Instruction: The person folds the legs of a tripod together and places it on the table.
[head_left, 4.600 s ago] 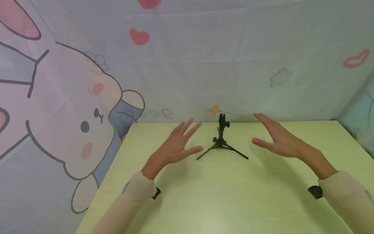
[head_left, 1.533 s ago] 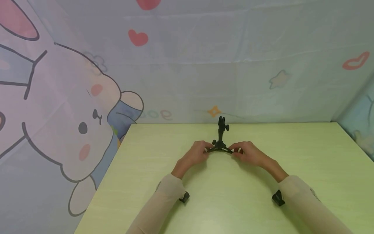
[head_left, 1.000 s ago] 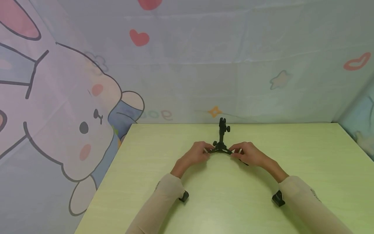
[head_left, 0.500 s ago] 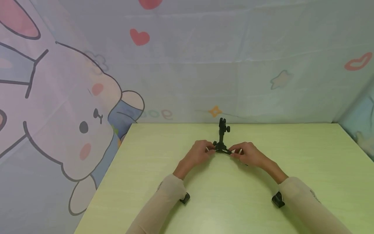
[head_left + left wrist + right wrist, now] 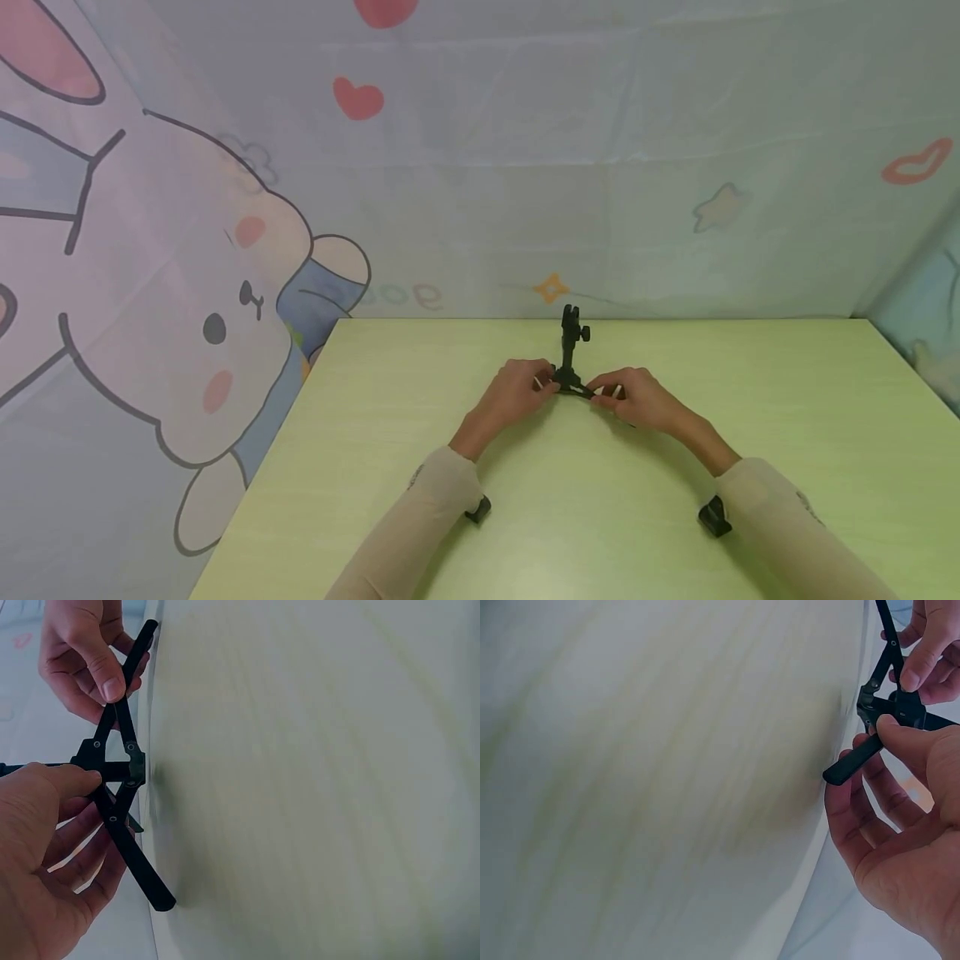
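A small black tripod stand (image 5: 567, 354) stands upright near the back of the table, its post topped by a forked head with a side knob. My left hand (image 5: 513, 393) holds it low down at the left, thumb on the central hub (image 5: 91, 757). From below that hub a splayed leg (image 5: 142, 870) juts past the left fingers in the left wrist view. On the other side my right hand (image 5: 639, 400) pinches another leg (image 5: 853, 760) between thumb and fingers, close to its hinge. Part of the folding base is hidden behind the fingers.
The pale yellow-green table (image 5: 585, 517) ends just behind the stand at a printed cloth backdrop (image 5: 480, 192), which also rises along the left side. Black wrist cameras sit under both sleeves, one at the right wrist (image 5: 715, 517).
Both hands, apart and spread at first, came in to grip the stand's legs. Since then the left hand has slid inward from the left leg to the hub; the right has barely moved.
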Motion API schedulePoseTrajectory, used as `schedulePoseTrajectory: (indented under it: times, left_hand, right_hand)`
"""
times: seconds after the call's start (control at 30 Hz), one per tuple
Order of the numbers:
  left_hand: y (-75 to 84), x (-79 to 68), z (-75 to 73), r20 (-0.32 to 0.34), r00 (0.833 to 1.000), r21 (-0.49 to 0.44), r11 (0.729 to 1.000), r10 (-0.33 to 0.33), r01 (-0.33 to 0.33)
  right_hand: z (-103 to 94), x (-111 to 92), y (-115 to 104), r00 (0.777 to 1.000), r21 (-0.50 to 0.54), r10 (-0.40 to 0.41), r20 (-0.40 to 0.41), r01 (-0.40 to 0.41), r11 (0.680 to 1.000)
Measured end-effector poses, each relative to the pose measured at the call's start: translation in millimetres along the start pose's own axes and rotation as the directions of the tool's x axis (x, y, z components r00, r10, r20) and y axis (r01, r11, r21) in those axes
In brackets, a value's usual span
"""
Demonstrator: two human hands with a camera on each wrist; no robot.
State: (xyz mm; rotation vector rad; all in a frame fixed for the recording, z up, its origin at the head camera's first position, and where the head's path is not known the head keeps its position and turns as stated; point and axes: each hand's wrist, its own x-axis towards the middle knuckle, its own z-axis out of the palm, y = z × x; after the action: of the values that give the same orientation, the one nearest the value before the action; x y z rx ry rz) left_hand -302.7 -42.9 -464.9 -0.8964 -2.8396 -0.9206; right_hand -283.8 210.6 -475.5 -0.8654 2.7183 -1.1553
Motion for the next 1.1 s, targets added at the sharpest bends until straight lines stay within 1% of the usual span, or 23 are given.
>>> schedulePoseTrajectory:
  times: [0.1, 0.17, 0.33, 0.4, 0.53, 0.6, 0.7, 0.9, 1.1]
  left_hand:
    - [0.3, 0.3, -0.1, -0.003, 1.0, 0.007, 1.0, 0.009, -0.009]
    - [0.6, -0.2, -0.6, -0.005, 1.0, -0.01, 1.0, 0.007, -0.007]
    - [5.1, -1.0, -8.2, -0.029, 1.0, -0.113, 0.994, -0.004, 0.001]
    - [7.9, -0.5, -12.5, -0.052, 0.999, -0.153, 0.988, 0.012, -0.02]
    - [11.3, 2.5, -18.4, -0.106, 0.992, -0.197, 0.976, 0.071, -0.091]
    - [11.8, 4.1, -20.0, -0.125, 0.987, -0.201, 0.972, 0.1, -0.124]
    - [13.0, 4.8, -22.7, -0.142, 0.983, -0.207, 0.968, 0.116, -0.144]
    - [15.0, 5.8, -27.5, -0.154, 0.982, -0.204, 0.969, 0.109, -0.14]
    - [15.5, 9.6, -31.1, -0.189, 0.973, -0.216, 0.961, 0.135, -0.175]
  right_hand:
    - [-1.2, 0, -1, 1.0, -0.006, -0.017, 0.007, 0.017, 1.0]
    - [-1.3, -1, -2, 1.0, -0.008, -0.026, 0.01, 0.026, 1.0]
    - [-1.1, -2, -2, 0.999, -0.009, -0.038, 0.009, 0.038, 0.999]
    - [-1.6, -2, -2, 0.999, -0.003, -0.044, 0.008, 0.044, 0.999]
    - [-1.6, -3, -3, 0.999, 0.009, -0.046, 0.009, 0.046, 0.999]
    - [-1.2, -3, -2, 0.999, 0.008, -0.044, 0.004, 0.044, 0.999]
    - [-0.2, -3, -2, 0.999, 0.002, -0.052, -0.001, 0.052, 0.999]
    - [0.4, -2, 0, 0.999, -0.014, -0.038, 0.005, 0.038, 0.999]
    - [0.1, -2, 1, 1.0, -0.025, -0.024, 0.008, 0.024, 0.999]
